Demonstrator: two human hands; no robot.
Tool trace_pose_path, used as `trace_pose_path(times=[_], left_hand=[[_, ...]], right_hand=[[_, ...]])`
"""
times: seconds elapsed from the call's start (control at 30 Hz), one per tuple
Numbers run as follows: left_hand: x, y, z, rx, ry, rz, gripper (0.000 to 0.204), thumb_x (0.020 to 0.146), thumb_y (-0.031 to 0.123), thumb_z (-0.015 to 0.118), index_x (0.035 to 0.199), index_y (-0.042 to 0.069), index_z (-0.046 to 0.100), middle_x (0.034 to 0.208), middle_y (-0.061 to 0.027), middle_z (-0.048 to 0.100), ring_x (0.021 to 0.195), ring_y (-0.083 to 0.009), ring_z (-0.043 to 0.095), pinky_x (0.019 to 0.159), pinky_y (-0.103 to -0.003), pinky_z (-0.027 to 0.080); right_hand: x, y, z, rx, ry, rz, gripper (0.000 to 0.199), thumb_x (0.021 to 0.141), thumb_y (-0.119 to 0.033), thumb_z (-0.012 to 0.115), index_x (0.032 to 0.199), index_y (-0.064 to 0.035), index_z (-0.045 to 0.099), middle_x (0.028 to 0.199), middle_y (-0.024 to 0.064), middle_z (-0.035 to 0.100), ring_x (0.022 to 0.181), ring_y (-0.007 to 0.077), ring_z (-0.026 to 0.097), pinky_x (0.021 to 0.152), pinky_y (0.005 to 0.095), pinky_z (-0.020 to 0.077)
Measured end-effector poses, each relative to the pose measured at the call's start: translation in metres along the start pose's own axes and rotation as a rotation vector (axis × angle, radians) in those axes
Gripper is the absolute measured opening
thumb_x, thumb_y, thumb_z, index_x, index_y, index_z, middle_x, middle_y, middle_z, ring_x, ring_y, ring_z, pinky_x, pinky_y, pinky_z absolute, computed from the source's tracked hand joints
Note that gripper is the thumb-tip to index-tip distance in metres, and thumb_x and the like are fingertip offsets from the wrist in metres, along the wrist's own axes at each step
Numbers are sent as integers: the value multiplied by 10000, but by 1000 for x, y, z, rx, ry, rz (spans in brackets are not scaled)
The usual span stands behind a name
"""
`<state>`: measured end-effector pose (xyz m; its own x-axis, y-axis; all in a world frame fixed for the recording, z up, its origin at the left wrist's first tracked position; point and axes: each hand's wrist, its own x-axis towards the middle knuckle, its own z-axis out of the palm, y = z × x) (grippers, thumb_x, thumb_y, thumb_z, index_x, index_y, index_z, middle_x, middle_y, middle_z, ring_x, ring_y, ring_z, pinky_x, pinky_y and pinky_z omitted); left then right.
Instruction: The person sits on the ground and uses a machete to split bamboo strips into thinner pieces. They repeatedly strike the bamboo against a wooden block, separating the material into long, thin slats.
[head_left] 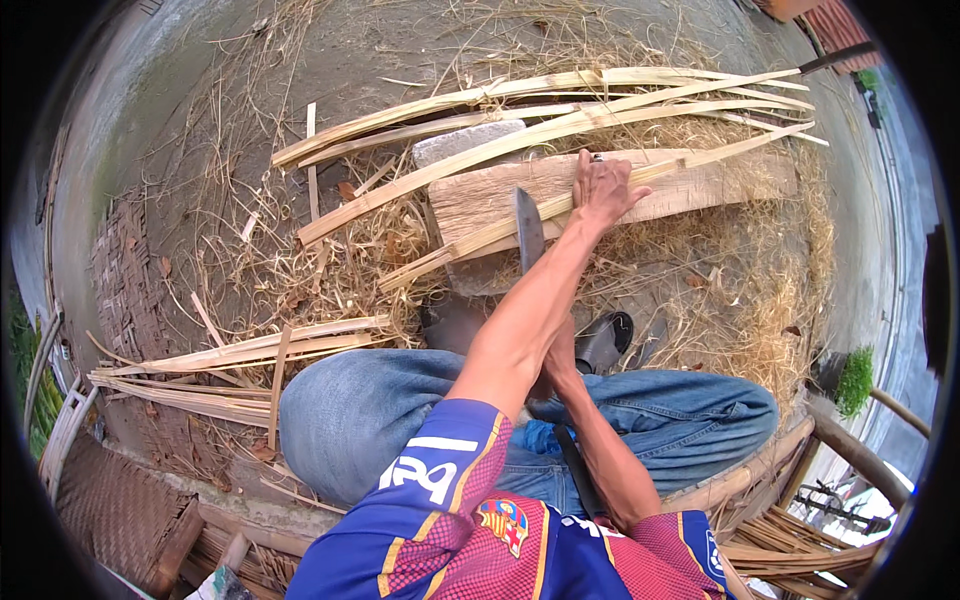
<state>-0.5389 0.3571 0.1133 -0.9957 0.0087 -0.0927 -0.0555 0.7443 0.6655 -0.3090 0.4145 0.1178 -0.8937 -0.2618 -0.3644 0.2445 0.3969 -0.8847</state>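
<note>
A long, pale split bamboo strip [482,240] lies slantwise across a light wooden plank [730,183]. My left hand [603,188] is closed on the strip near its middle, with the thumb sticking out to the right. My left forearm crosses over my right arm. Most of my right hand [562,350] is hidden under that forearm. From it a broad knife [529,232] points away from me, its blade beside the strip, just left of my left wrist. The knife's handle and my right fingers are not visible.
Several longer bamboo strips [400,196] lie beyond the plank, some over a grey stone block [466,141]. More strips [240,352] are piled left of my knee. Curled shavings [375,235] litter the ground. A dark sandal [606,340] shows by my legs.
</note>
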Motion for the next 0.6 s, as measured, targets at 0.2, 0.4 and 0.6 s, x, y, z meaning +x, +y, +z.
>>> trace_pose_path(times=[0.2, 0.4, 0.6], left_hand=[[-6, -12, 18, 61, 183, 68, 436, 887, 569, 681, 828, 138, 656, 766, -30, 675, 735, -202, 641, 1110, -496, 331], [-9, -12, 13, 27, 303, 150, 411, 869, 536, 717, 753, 144, 670, 712, -18, 690, 662, -168, 581, 1000, -438, 344], [-6, -14, 18, 77, 238, 110, 385, 877, 528, 712, 766, 161, 678, 720, -26, 704, 646, -160, 580, 999, -446, 356]], right_hand=[[-15, 57, 25, -64, 128, -66, 522, 935, -255, 721, 1364, -10, 554, 1258, 126, 635, 1185, 221, 588, 1000, 394, 464], [-49, 133, 20, 271, -196, 44, 608, 986, -242, 688, 1501, -51, 427, 1414, 116, 526, 1272, 214, 503, 1089, 395, 405], [-33, 58, 24, 39, -412, -103, 446, 1009, -310, 676, 1344, -52, 532, 1230, 75, 560, 1118, 162, 524, 971, 347, 427]])
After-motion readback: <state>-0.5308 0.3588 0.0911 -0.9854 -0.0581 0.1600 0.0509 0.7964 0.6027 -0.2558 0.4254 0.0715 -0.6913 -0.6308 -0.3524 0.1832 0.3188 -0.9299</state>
